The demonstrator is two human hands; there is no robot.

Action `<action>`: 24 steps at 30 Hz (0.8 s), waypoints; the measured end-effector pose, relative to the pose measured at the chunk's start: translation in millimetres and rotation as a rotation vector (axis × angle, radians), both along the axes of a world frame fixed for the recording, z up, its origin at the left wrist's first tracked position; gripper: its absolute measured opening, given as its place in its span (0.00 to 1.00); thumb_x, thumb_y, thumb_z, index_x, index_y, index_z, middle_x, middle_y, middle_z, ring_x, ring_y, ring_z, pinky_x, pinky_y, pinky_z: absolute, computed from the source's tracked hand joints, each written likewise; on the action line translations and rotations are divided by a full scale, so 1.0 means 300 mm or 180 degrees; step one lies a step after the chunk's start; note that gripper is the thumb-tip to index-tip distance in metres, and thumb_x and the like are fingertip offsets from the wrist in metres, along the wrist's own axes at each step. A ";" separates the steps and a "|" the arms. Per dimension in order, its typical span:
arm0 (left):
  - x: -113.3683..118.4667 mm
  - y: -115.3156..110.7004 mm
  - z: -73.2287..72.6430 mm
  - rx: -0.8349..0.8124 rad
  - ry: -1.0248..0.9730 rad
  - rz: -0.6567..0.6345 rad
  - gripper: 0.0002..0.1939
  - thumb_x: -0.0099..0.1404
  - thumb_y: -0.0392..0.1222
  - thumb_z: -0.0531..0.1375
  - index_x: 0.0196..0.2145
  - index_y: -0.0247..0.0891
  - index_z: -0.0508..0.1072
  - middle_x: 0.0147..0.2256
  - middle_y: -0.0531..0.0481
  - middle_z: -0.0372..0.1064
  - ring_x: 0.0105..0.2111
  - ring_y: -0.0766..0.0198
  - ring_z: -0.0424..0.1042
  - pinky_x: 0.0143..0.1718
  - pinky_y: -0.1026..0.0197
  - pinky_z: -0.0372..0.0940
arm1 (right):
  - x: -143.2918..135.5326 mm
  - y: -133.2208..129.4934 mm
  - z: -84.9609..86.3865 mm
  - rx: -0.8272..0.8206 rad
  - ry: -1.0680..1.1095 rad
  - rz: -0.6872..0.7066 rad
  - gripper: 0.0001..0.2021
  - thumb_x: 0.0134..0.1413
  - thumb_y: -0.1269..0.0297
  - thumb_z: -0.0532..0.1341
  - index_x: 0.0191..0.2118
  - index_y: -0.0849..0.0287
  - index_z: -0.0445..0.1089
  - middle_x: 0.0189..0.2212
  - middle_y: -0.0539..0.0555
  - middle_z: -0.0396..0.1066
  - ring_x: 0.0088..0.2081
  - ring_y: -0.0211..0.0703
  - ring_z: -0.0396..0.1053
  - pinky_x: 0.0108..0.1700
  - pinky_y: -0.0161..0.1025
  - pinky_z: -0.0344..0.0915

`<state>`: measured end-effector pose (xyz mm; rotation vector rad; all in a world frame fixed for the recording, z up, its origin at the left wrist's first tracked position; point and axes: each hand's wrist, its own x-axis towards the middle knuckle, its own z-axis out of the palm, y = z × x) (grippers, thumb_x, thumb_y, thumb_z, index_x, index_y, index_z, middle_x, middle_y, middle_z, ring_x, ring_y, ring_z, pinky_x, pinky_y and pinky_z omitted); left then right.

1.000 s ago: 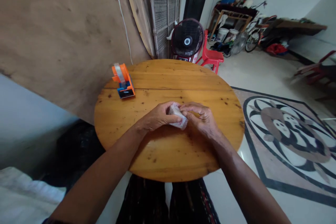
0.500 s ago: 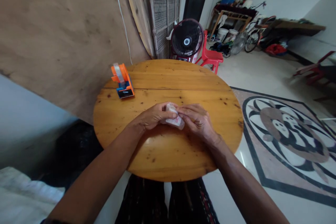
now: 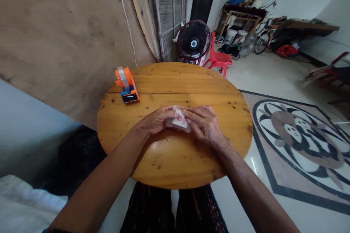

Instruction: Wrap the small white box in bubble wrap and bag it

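Observation:
A small white packet (image 3: 180,121) with red print and what looks like clear plastic around it is held between my two hands over the middle of the table. My left hand (image 3: 160,119) grips its left side, thumb on top and fingers curled behind. On the other side, my right hand (image 3: 203,123) pinches the packet's right edge with thumb and forefinger. The fingers partly hide the packet, and its contents cannot be made out. Beyond my left hand stands an orange and blue tape dispenser (image 3: 127,84) with a roll of clear tape.
The round wooden table (image 3: 164,160) reaches close to my legs. Behind it are a dark floor fan (image 3: 193,42) and a red plastic chair (image 3: 220,58). A large brown board (image 3: 68,36) leans at the left. Panda-patterned tiles (image 3: 300,142) cover the floor at right.
My left thumb has shifted back toward the packet's left side, so more red print shows. My right fingers have moved slightly along its edge. The dispenser stays in place.

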<state>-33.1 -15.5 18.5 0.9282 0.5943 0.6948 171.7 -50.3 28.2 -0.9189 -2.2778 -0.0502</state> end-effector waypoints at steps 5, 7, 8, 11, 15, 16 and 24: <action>-0.010 0.004 0.027 -0.0039 -0.0186 0.0360 0.22 0.51 0.35 0.65 0.45 0.35 0.71 0.38 0.47 0.73 0.35 0.62 0.72 0.37 0.59 0.69 | -0.001 -0.020 0.005 -0.0064 0.0424 -0.0299 0.22 0.60 0.61 0.57 0.60 0.52 0.62 0.60 0.60 0.62 0.58 0.53 0.62 0.56 0.55 0.58; -0.013 0.003 0.038 -0.0088 -0.0219 0.0563 0.22 0.50 0.34 0.65 0.44 0.35 0.72 0.39 0.47 0.73 0.35 0.63 0.72 0.37 0.61 0.69 | 0.000 -0.019 0.001 -0.0368 0.0988 -0.0306 0.25 0.59 0.59 0.58 0.62 0.51 0.58 0.61 0.59 0.59 0.60 0.53 0.60 0.57 0.54 0.59; -0.013 0.001 0.042 -0.0105 -0.0231 0.0621 0.22 0.50 0.33 0.65 0.44 0.35 0.72 0.40 0.47 0.73 0.35 0.63 0.73 0.37 0.61 0.69 | -0.002 -0.018 -0.002 -0.0616 0.1226 -0.0263 0.28 0.59 0.58 0.58 0.64 0.51 0.54 0.62 0.59 0.58 0.60 0.52 0.60 0.57 0.53 0.60; -0.005 -0.003 0.046 -0.0116 -0.0286 0.0650 0.21 0.51 0.34 0.64 0.45 0.36 0.72 0.42 0.46 0.73 0.37 0.61 0.73 0.38 0.61 0.68 | -0.014 -0.014 -0.012 -0.1508 0.1452 -0.0032 0.38 0.57 0.52 0.59 0.68 0.52 0.43 0.65 0.60 0.52 0.62 0.52 0.58 0.58 0.53 0.60; 0.013 -0.008 0.034 -0.0075 -0.0275 0.0648 0.19 0.54 0.35 0.62 0.45 0.35 0.72 0.42 0.46 0.73 0.36 0.65 0.72 0.36 0.65 0.66 | -0.038 -0.019 -0.020 -0.2026 0.1197 -0.0012 0.41 0.58 0.48 0.57 0.69 0.54 0.37 0.67 0.61 0.49 0.65 0.54 0.51 0.64 0.56 0.51; 0.016 -0.007 0.028 -0.0028 -0.0233 0.0666 0.19 0.54 0.35 0.62 0.45 0.36 0.72 0.42 0.46 0.73 0.36 0.65 0.72 0.36 0.65 0.66 | -0.040 -0.020 -0.021 -0.2010 0.1149 -0.0060 0.39 0.59 0.48 0.57 0.69 0.55 0.39 0.66 0.61 0.49 0.65 0.54 0.52 0.64 0.56 0.51; 0.012 0.000 0.000 0.1007 0.1085 0.0725 0.22 0.55 0.42 0.60 0.48 0.34 0.73 0.45 0.44 0.73 0.46 0.55 0.71 0.48 0.56 0.64 | -0.014 0.002 -0.041 -0.1735 0.0639 -0.0254 0.30 0.59 0.50 0.56 0.65 0.55 0.54 0.59 0.61 0.64 0.58 0.56 0.63 0.59 0.57 0.57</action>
